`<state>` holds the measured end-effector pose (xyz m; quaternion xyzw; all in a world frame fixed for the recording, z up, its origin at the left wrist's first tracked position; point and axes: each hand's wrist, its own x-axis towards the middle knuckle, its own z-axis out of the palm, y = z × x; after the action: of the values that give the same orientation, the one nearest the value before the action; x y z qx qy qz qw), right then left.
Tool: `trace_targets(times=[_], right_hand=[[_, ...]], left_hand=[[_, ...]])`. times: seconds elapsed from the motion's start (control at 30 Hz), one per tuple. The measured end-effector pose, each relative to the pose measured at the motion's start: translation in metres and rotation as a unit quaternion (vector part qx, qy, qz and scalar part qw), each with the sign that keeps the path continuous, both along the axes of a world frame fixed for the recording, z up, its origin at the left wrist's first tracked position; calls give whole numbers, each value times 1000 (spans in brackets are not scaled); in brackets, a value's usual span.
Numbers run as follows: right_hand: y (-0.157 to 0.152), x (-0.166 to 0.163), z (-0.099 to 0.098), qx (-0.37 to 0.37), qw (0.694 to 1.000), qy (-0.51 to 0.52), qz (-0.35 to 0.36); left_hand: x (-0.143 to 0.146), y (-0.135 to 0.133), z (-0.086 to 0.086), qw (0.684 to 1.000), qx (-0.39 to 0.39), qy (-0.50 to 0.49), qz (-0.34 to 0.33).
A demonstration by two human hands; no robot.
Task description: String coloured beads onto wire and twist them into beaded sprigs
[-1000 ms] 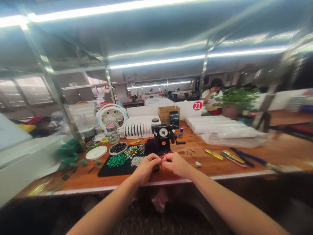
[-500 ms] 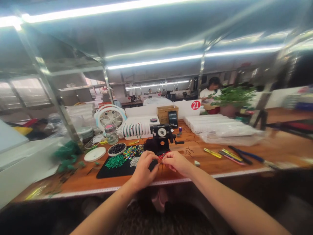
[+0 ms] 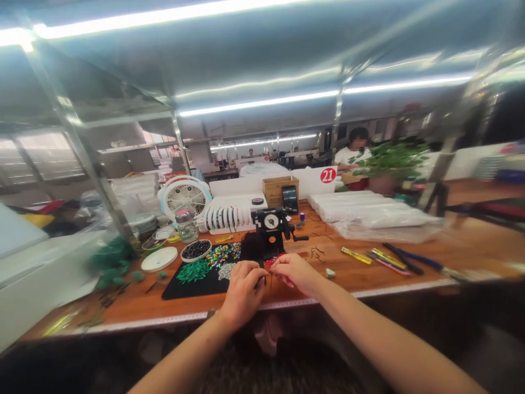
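Observation:
My left hand [image 3: 243, 290] and my right hand [image 3: 296, 273] meet over the near edge of a wooden workbench [image 3: 410, 276]. Both have their fingertips pinched together around something small and dark, perhaps a thin thread or wire; I cannot make it out. Just beyond them lies a black mat [image 3: 174, 287] with piles of green beads [image 3: 192, 270], mixed coloured beads [image 3: 220, 255] and pale beads [image 3: 227, 270]. A black device with a round dial [image 3: 271, 226] stands behind the mat.
A dish of dark beads [image 3: 196, 250], a white spool [image 3: 158, 259], a glass jar [image 3: 187, 225] and a small fan [image 3: 184, 195] stand at the left. Tools [image 3: 394, 259] and plastic-wrapped packs [image 3: 377, 219] lie to the right. Another person sits beyond a potted plant [image 3: 394, 161].
My left hand has dropped slightly toward me and turned, its fingers curling in tighter. The right hand has stayed pinched in about the same place. The view has shifted a little.

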<state>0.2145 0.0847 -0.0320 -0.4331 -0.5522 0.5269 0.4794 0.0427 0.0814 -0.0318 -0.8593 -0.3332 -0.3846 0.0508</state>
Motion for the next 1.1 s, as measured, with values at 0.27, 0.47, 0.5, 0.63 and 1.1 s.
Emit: trace_targets(times=[0.27, 0.47, 0.5, 0.63, 1.1], right_hand=[[0, -3, 1, 25, 999, -47, -11], [-5, -8, -2, 133, 979, -137, -73], [-7, -10, -3, 159, 971, -154, -85], [-12, -13, -6, 256, 937, -216, -101], [-11, -5, -11, 361, 880, -297, -80]], left_hand=[[9, -1, 2, 988, -124, -90, -19], [10, 6, 7, 929, -292, -222, 57], [9, 7, 8, 922, -307, -227, 61], [8, 12, 13, 894, -364, -252, 63], [8, 11, 14, 875, -387, -283, 64]])
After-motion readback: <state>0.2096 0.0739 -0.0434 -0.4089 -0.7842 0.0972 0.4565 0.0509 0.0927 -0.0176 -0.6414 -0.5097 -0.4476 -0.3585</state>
